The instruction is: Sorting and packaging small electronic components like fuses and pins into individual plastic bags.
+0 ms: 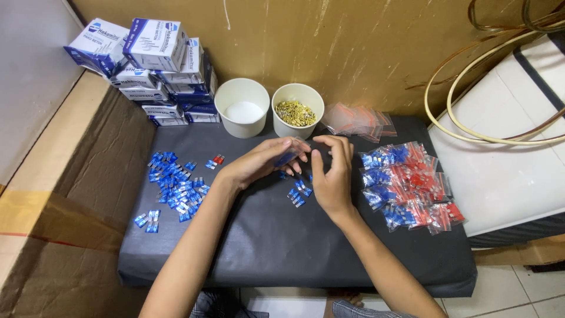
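Two hands meet mid-table: left hand (259,162) pinches a small clear bag (289,156) with blue fuses inside, right hand (333,171) curled beside it (grip unclear); packing step, more loose fuses (297,194) lie just below.

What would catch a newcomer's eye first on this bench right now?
Probably the two hands meeting at the middle of the dark mat: the left hand pinches a small clear bag with blue parts, the right hand close beside it. Next, the colour: loose blue parts scattered to the left, a heap of filled red and blue bags to the right. Behind stand two white cups, one holding brass pieces.
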